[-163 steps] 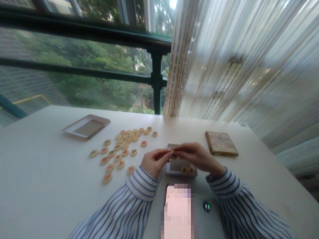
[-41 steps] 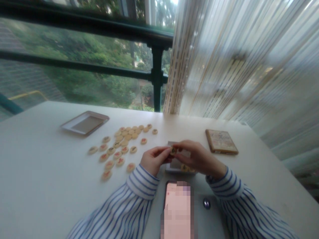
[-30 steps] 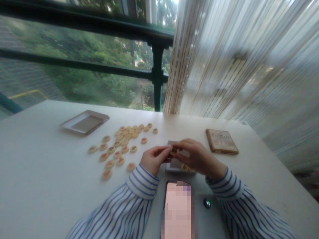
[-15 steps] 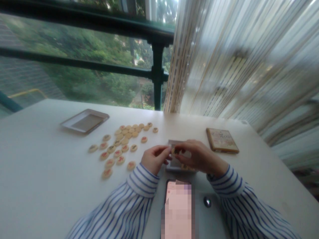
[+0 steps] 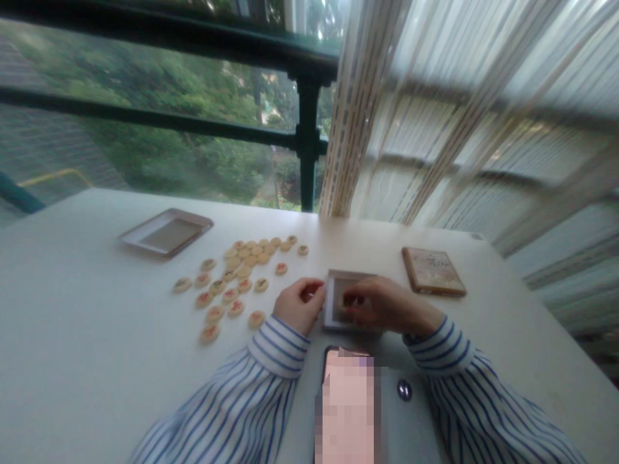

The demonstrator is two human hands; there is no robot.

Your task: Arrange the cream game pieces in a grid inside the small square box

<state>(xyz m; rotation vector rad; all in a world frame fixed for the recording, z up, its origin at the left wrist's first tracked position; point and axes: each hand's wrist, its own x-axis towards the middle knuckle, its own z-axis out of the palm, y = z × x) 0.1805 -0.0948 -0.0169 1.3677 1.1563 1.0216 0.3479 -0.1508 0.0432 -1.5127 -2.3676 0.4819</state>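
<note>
My right hand (image 5: 380, 303) is inside the open box (image 5: 329, 319), with thumb and fingers closed on a round wooden Chinese chess piece (image 5: 343, 301). That piece has a dark character and is partly covered by the fingers. The hand and wrist hide the right side of the box. Just left of the box rim, my left hand (image 5: 300, 304) is curled, its thumb and forefinger drawn together, and no piece shows in it. Further left, several loose Chinese chess pieces (image 5: 235, 307) lie spread on the white table, some showing red or dark characters, others blank side up.
An open, shallow lid or tray (image 5: 193, 236) lies at the back left. A brown, flat box (image 5: 432, 271) sits at the right. In front of the open box lies a phone (image 5: 331, 354), its screen blurred out. A small, dark shiny oval object (image 5: 404, 390) is beside it.
My right hand has lowered the piece into the box, away from my left hand. My left hand has drawn back slightly left and no longer touches the piece.
</note>
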